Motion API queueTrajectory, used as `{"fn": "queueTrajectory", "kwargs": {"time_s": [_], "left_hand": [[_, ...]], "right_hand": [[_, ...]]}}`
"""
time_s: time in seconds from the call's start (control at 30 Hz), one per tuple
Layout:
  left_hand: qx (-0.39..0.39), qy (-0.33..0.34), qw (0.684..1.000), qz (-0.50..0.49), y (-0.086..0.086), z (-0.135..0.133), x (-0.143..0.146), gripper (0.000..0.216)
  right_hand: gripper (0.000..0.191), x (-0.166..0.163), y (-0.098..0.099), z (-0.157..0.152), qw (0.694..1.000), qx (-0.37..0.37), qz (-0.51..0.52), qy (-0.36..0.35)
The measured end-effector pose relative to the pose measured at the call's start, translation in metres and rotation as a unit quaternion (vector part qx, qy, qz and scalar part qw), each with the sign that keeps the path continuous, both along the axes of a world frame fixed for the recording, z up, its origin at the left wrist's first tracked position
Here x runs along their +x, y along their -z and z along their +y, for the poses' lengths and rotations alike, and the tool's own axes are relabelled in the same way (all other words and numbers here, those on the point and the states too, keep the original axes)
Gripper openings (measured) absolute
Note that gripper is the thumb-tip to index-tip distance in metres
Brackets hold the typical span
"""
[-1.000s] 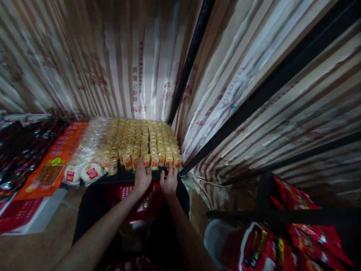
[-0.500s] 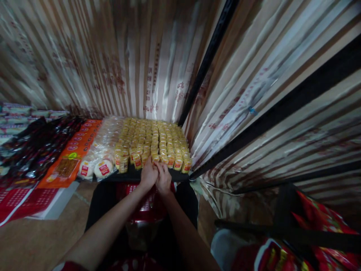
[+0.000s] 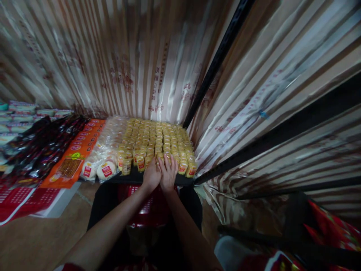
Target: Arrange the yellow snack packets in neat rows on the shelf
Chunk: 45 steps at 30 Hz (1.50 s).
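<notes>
Just below the frame's centre, the right hand (image 3: 168,174) is lying spread over the front of the yellow packets (image 3: 150,137); the left hand (image 3: 152,175) is curling beside it (whether gripping one, I cannot tell). Most rows are looking neat; front-left ones are apparently awaiting straightening.

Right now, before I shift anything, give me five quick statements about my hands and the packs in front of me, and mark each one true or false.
1. The left hand and right hand are side by side at the front of the yellow packets. True.
2. Round white packs lie between the orange package and the yellow packets. True.
3. The orange package is right of the yellow packets. False: it is to their left.
4. The right hand is curled into a fist. False: its fingers are extended.
5. Dark shiny packs lie left of the orange package. True.
</notes>
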<state>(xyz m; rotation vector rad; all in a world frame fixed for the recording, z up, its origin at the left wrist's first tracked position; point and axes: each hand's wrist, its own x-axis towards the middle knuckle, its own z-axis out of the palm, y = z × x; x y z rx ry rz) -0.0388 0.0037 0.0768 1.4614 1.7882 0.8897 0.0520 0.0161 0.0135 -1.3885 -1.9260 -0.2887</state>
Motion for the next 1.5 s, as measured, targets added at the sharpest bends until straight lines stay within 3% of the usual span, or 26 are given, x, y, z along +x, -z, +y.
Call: {"fn": "queueTrajectory", "kwargs": {"time_s": [0.17,0.33,0.5,0.63,0.83,1.17,1.3,1.5], "left_hand": [[0.013,0.019,0.996,0.081,-0.007,-0.005,0.0,0.047],[0.122,0.015,0.973,0.197,-0.021,0.005,-0.014,0.052],[0.176,0.073,0.952,0.238,-0.012,0.032,-0.028,0.057],[0.174,0.104,0.947,0.249,-0.003,0.044,-0.03,0.054],[0.148,0.12,0.957,0.217,-0.009,0.04,-0.019,0.048],[0.186,0.082,0.966,0.162,0.001,0.048,-0.033,0.049],[0.176,0.065,0.965,0.186,0.0,0.056,-0.037,0.049],[0.159,0.106,0.954,0.233,-0.004,0.069,-0.038,0.051]], "right_hand": [[0.038,0.005,0.005,0.006,0.999,0.009,-0.026,-0.034],[0.035,0.005,0.008,0.007,0.999,0.021,-0.013,-0.036],[0.04,0.004,0.009,0.008,0.999,0.012,-0.002,-0.031],[0.041,0.004,0.008,0.007,0.999,0.01,0.002,-0.033],[0.045,0.005,0.008,0.007,0.999,-0.006,-0.005,-0.04],[0.042,-0.001,-0.001,0.007,0.999,-0.024,-0.01,-0.034],[0.043,0.0,0.0,0.007,0.999,-0.02,-0.023,-0.029],[0.044,0.0,0.006,0.01,0.999,-0.022,-0.033,-0.024]]}}
